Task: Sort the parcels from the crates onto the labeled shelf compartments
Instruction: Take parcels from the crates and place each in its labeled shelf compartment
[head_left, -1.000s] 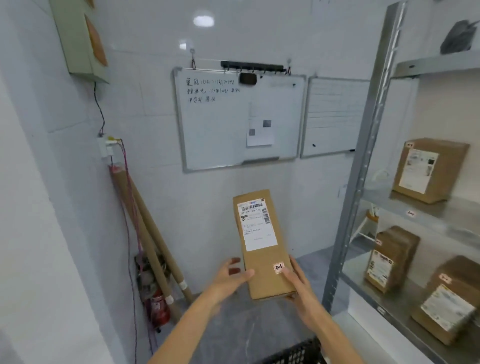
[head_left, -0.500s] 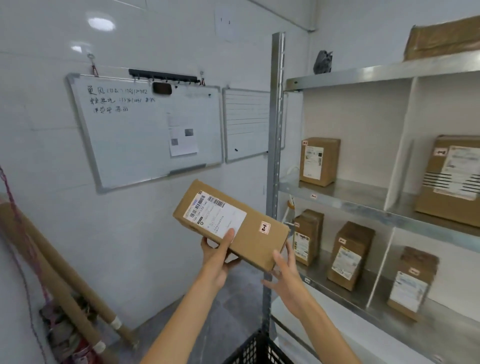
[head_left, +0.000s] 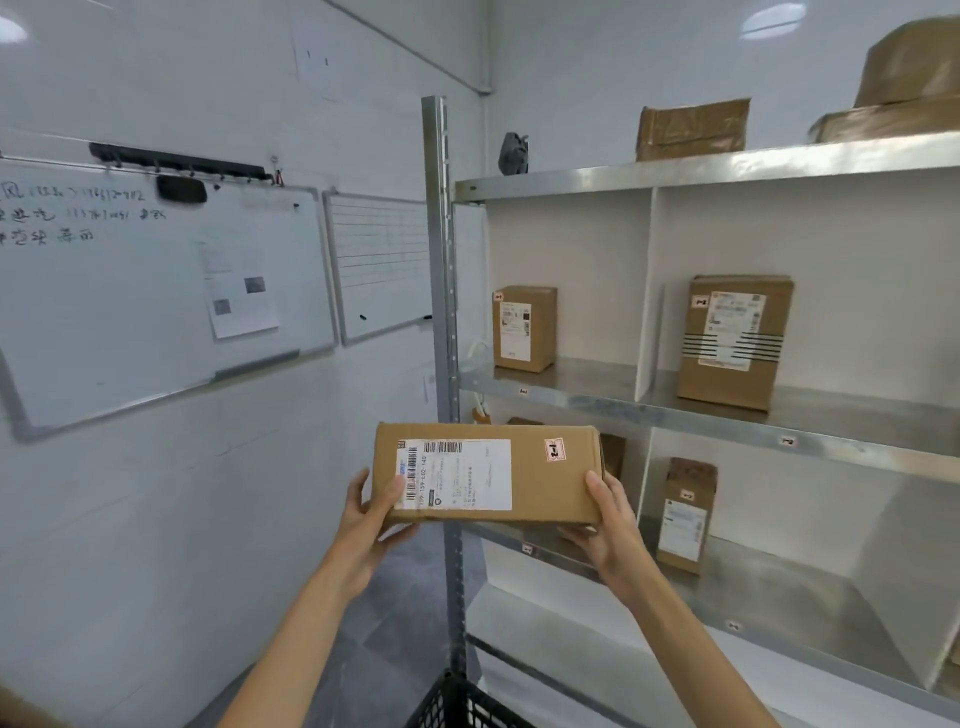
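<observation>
You hold the long cardboard parcel (head_left: 488, 473) level in the centre of the frame, in front of the metal upright (head_left: 441, 260) at the left end of the shelf (head_left: 701, 415); it touches nothing but your hands. Your left hand (head_left: 371, 525) grips its left end, with the thumb laid over the edge of the white shipping label (head_left: 454, 475) and the fingers (head_left: 400, 532) curled under the box. Your right hand (head_left: 605, 530) clasps the right end, thumb up against the end face and the other fingers tucked beneath. A small hand-marked sticker (head_left: 554, 450) sits on the upper right of the parcel's front face. To the right of centre, the shelf's upper row holds one upright box (head_left: 523, 328) in the left compartment and a larger box (head_left: 733, 343) in the next, a white divider standing between them. In the row below, a narrow box (head_left: 685, 514) stands just right of your right hand, and another box (head_left: 613, 454) shows only partly behind the parcel. Tape-wrapped parcels (head_left: 691, 127) lie on the shelf's top at the upper right. A whiteboard (head_left: 156, 312) with handwriting hangs on the wall at the left, a smaller lined board (head_left: 382, 265) beside it. The rim of a black crate (head_left: 457, 704) shows at the bottom edge.
</observation>
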